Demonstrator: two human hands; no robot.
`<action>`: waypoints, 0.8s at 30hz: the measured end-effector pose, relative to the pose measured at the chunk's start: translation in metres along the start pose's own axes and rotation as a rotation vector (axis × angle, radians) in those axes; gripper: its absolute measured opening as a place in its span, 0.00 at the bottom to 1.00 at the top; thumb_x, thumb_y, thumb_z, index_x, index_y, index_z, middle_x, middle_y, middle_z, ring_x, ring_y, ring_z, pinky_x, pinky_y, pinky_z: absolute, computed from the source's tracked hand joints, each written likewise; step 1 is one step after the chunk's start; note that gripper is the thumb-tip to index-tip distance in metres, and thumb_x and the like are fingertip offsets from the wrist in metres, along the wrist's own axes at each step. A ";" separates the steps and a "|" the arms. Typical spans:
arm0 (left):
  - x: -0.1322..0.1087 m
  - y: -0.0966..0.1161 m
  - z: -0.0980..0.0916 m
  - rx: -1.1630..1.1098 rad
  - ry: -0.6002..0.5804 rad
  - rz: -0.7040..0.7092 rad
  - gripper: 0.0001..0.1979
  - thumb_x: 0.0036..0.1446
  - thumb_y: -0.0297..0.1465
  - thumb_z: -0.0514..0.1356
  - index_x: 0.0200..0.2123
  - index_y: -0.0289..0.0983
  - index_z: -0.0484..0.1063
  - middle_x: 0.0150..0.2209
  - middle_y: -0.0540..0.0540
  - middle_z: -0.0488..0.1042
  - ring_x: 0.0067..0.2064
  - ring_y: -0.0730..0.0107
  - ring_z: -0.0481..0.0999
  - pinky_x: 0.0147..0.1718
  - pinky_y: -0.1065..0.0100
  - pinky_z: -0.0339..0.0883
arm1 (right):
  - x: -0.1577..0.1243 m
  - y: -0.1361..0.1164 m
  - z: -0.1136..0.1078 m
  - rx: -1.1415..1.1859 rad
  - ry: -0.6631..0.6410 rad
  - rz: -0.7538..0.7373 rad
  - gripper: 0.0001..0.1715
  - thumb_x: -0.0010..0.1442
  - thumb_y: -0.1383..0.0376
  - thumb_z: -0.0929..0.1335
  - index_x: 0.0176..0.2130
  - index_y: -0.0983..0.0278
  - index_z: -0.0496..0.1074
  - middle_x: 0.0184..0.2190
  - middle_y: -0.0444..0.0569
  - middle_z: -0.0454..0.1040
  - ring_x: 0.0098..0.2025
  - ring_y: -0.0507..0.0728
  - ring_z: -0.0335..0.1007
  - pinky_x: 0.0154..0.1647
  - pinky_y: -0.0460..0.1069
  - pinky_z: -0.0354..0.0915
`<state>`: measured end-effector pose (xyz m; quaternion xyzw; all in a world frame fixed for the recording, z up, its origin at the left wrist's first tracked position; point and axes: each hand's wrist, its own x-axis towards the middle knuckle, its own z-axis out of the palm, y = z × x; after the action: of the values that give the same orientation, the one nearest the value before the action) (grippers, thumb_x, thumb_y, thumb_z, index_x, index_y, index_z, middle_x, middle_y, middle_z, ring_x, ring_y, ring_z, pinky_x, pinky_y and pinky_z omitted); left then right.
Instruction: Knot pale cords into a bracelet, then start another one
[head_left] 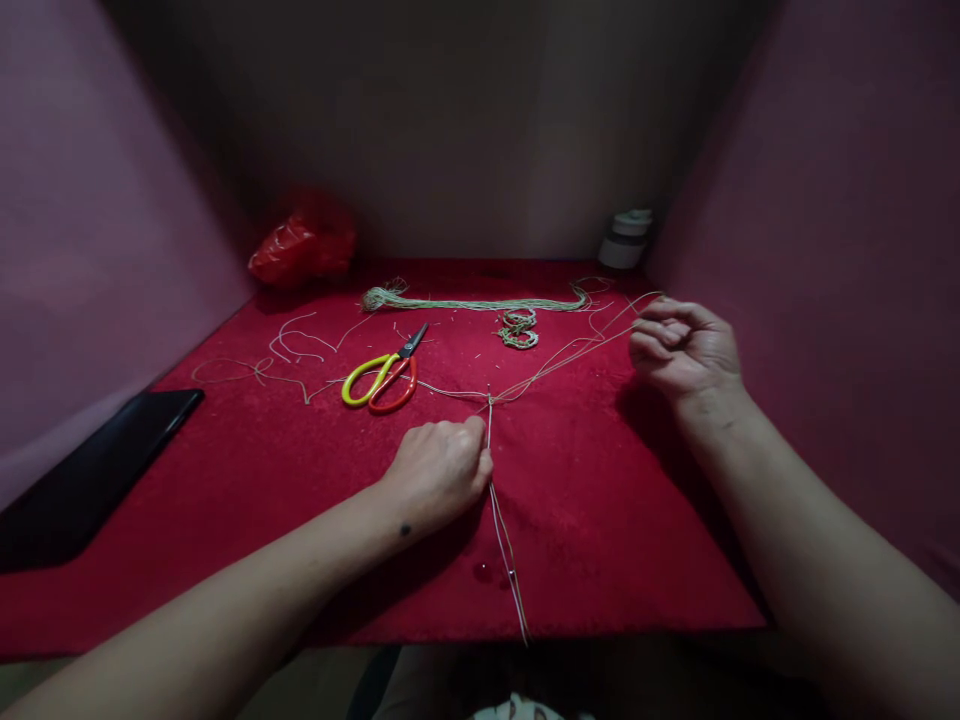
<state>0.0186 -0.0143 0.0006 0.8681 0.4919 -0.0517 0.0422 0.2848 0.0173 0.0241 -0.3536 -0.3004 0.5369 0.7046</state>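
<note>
My left hand [444, 468] is closed on light-coloured cords [504, 535] near the middle of the red-covered table. Those cords run from a small knot [490, 398] just beyond the fingers down past the table's front edge. My right hand [686, 345], raised at the right, pinches thin cord strands [574, 348] that stretch back to the knot. Another strand leads left from the knot toward scissors [382, 383] with one yellow and one red handle. The scissors lie a little apart, their blades pointing away from me.
A bundle of pale green cords [480, 304] lies across the back, with small braided loops [518, 328] beside it. Loose threads [259, 370] are scattered at the left. A red plastic bag [304, 245], a white container [625, 240] and a black flat object [97, 480] stand or lie around.
</note>
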 end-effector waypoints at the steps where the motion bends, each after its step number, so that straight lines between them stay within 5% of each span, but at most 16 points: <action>1: 0.000 0.000 0.000 -0.003 -0.002 0.000 0.11 0.57 0.32 0.47 0.35 0.36 0.68 0.30 0.41 0.76 0.33 0.56 0.76 0.27 0.64 0.60 | 0.001 -0.006 -0.004 0.020 0.006 -0.027 0.10 0.46 0.74 0.61 0.20 0.63 0.56 0.17 0.37 0.50 0.16 0.45 0.38 0.15 0.43 0.43; 7: 0.000 -0.001 0.003 -0.005 0.015 0.005 0.11 0.57 0.33 0.47 0.35 0.36 0.68 0.30 0.42 0.76 0.32 0.57 0.76 0.27 0.65 0.59 | 0.008 -0.031 -0.020 -0.244 0.257 -0.156 0.12 0.49 0.69 0.60 0.17 0.58 0.58 0.16 0.41 0.51 0.16 0.47 0.41 0.17 0.48 0.44; 10: 0.000 -0.004 0.002 -0.037 0.018 0.023 0.11 0.57 0.33 0.48 0.35 0.36 0.68 0.29 0.42 0.75 0.31 0.59 0.75 0.26 0.66 0.58 | 0.009 -0.028 -0.022 -0.812 0.474 -0.197 0.09 0.49 0.70 0.63 0.20 0.58 0.62 0.20 0.45 0.60 0.19 0.47 0.52 0.22 0.50 0.49; 13: 0.003 -0.009 0.000 -0.166 0.019 0.036 0.11 0.58 0.36 0.49 0.33 0.37 0.67 0.29 0.44 0.74 0.31 0.63 0.74 0.27 0.68 0.58 | 0.003 -0.013 -0.013 -1.375 0.538 -0.263 0.04 0.44 0.70 0.68 0.25 0.62 0.69 0.30 0.51 0.66 0.26 0.51 0.58 0.30 0.53 0.54; 16: 0.007 -0.010 -0.002 -0.263 0.077 -0.011 0.13 0.58 0.41 0.51 0.35 0.36 0.66 0.30 0.44 0.74 0.31 0.65 0.73 0.29 0.68 0.61 | -0.011 0.012 0.008 -1.702 0.375 -0.458 0.07 0.51 0.65 0.67 0.33 0.64 0.72 0.39 0.55 0.65 0.30 0.53 0.60 0.33 0.54 0.56; 21: 0.018 -0.005 0.001 -0.141 0.150 -0.035 0.15 0.57 0.42 0.51 0.34 0.36 0.66 0.34 0.42 0.74 0.35 0.59 0.74 0.31 0.64 0.63 | -0.032 0.059 0.041 -1.637 -0.356 -0.446 0.08 0.54 0.68 0.65 0.35 0.65 0.73 0.33 0.50 0.65 0.33 0.53 0.63 0.34 0.48 0.59; 24: 0.025 -0.004 0.003 -0.074 0.152 -0.041 0.11 0.58 0.36 0.49 0.34 0.36 0.66 0.35 0.42 0.75 0.37 0.57 0.75 0.32 0.63 0.63 | -0.035 0.075 0.047 -1.705 -0.444 -0.421 0.09 0.55 0.68 0.64 0.37 0.65 0.72 0.35 0.50 0.65 0.34 0.54 0.63 0.32 0.47 0.58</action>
<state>0.0281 0.0086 -0.0062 0.8570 0.5131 0.0317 0.0359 0.1974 0.0049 -0.0121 -0.5815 -0.7836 0.0481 0.2131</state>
